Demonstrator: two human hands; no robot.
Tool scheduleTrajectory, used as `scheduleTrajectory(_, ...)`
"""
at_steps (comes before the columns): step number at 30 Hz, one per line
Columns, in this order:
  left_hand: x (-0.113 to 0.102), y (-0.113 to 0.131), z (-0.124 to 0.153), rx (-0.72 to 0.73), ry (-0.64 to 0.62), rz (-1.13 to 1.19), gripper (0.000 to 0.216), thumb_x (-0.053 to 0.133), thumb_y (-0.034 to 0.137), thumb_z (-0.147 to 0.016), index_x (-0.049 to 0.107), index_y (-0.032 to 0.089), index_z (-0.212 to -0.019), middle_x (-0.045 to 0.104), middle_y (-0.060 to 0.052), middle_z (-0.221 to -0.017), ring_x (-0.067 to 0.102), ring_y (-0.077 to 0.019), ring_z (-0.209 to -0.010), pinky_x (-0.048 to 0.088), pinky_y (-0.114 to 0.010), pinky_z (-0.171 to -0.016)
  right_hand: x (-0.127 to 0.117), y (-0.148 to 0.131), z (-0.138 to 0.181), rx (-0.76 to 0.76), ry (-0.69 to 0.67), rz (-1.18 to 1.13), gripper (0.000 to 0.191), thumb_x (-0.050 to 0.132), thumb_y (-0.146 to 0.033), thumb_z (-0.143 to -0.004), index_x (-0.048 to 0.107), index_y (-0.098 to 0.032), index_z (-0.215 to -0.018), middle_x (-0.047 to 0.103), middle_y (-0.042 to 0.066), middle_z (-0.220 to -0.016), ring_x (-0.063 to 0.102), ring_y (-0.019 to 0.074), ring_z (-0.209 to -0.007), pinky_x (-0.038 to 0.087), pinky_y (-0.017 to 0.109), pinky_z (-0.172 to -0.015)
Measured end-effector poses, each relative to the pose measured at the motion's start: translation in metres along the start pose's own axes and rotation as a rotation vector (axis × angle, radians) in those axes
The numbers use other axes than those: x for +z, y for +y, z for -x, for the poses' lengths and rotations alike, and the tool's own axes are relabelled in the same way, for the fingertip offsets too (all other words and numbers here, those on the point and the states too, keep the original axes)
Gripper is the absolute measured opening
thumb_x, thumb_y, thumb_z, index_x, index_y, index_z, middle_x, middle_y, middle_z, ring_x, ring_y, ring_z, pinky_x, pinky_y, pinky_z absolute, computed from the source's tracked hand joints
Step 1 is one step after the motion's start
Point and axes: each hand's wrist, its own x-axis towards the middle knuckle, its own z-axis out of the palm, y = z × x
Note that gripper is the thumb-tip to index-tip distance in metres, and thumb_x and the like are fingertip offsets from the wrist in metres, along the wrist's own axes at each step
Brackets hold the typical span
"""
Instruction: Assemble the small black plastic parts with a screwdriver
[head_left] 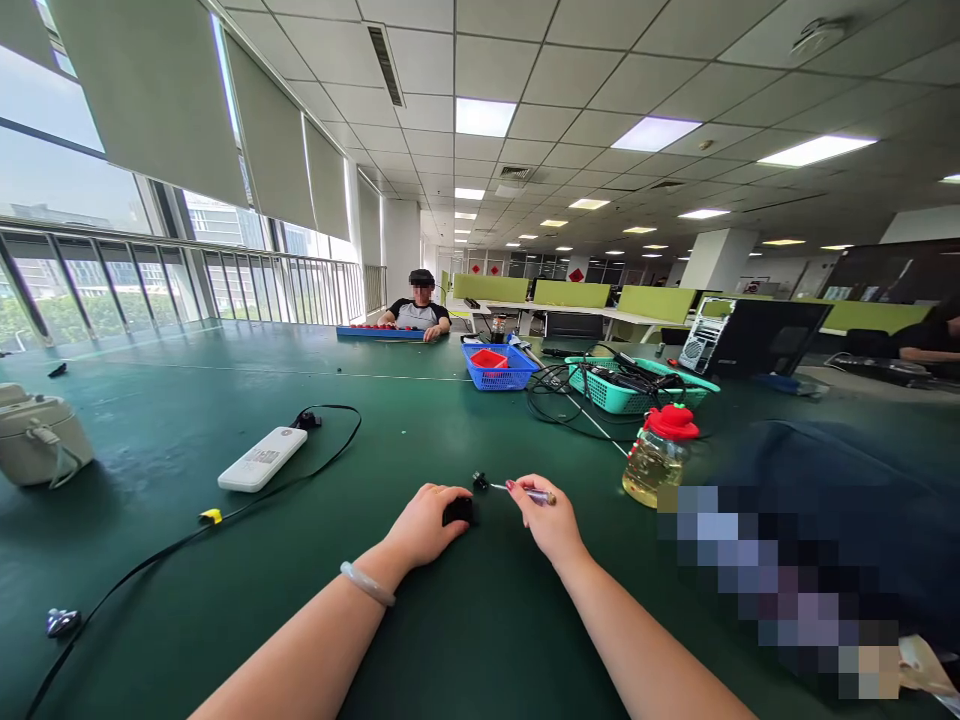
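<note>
My left hand (426, 525), with a pale bangle at the wrist, is closed around a small black block-like object (459, 511) on the green tabletop. Its exact kind is unclear. In my right hand (553, 518) is a slim screwdriver (538, 495), held almost level between thumb and fingers. The thin metal shaft points left, its tip at a small dark piece (480, 482) just beyond the black object. Whether tip and piece touch cannot be made out.
A white power strip (262, 459) with a black cable lies left, near a beige case (41, 440). Right stands a red-lidded jar (656, 460). Ahead are a blue basket (501, 377) and a green basket (615, 395) of cables. A person (420, 310) sits across the table.
</note>
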Motion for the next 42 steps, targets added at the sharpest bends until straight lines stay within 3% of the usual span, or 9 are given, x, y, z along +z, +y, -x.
scheduleTrajectory(5, 0.0, 0.003, 0.0, -0.028, -0.002, 0.002, 0.046, 0.066, 0.026, -0.076, 0.061, 0.025, -0.121, 0.064, -0.007, -0.111, 0.055, -0.0242, -0.113, 0.042, -0.036, -0.101, -0.004, 0.0, -0.002, 0.064, -0.004, -0.169, 0.059, 0.065, -0.069, -0.07, 0.067, -0.016, -0.094, 0.062, 0.003, -0.066, 0.052, 0.0137, -0.046, 0.039, 0.025, -0.042)
scheduleTrajectory(12, 0.003, -0.001, -0.001, 0.0, 0.005, 0.006, 0.045, 0.066, 0.024, -0.076, 0.06, 0.028, -0.12, 0.063, -0.005, -0.11, 0.056, -0.0234, -0.11, 0.043, -0.036, -0.1, 0.003, -0.006, 0.007, -0.109, -0.11, 0.081, 0.051, 0.042, -0.065, -0.088, 0.059, -0.02, -0.071, 0.047, -0.003, -0.05, 0.048, 0.0139, -0.044, 0.038, 0.025, -0.045)
scheduleTrajectory(23, 0.001, 0.001, 0.001, 0.006, -0.012, -0.006, 0.041, 0.065, 0.025, -0.078, 0.063, 0.027, -0.119, 0.065, -0.006, -0.111, 0.057, -0.0238, -0.11, 0.044, -0.036, -0.1, 0.002, -0.014, 0.013, -0.183, -0.166, 0.13, 0.035, 0.041, -0.044, -0.091, 0.057, -0.021, -0.071, 0.042, -0.005, -0.048, 0.043, 0.0128, -0.045, 0.036, 0.023, -0.046)
scheduleTrajectory(33, 0.001, 0.001, 0.0, 0.015, -0.023, -0.004, 0.039, 0.065, 0.026, -0.078, 0.063, 0.027, -0.118, 0.066, -0.005, -0.111, 0.057, -0.0238, -0.11, 0.043, -0.036, -0.1, 0.004, -0.01, 0.01, -0.136, -0.191, 0.135, 0.036, 0.04, -0.046, -0.091, 0.057, -0.022, -0.071, 0.042, -0.005, -0.049, 0.044, 0.0132, -0.045, 0.035, 0.024, -0.046)
scheduleTrajectory(42, -0.001, 0.002, 0.001, 0.022, -0.005, -0.061, 0.04, 0.067, 0.029, -0.079, 0.062, 0.025, -0.118, 0.067, -0.006, -0.106, 0.057, -0.0247, -0.107, 0.044, -0.035, -0.095, 0.009, -0.032, 0.026, -0.388, -0.25, 0.383, 0.032, 0.039, -0.035, -0.094, 0.052, -0.021, -0.069, 0.054, -0.001, -0.064, 0.051, 0.0144, -0.059, 0.036, 0.024, -0.056)
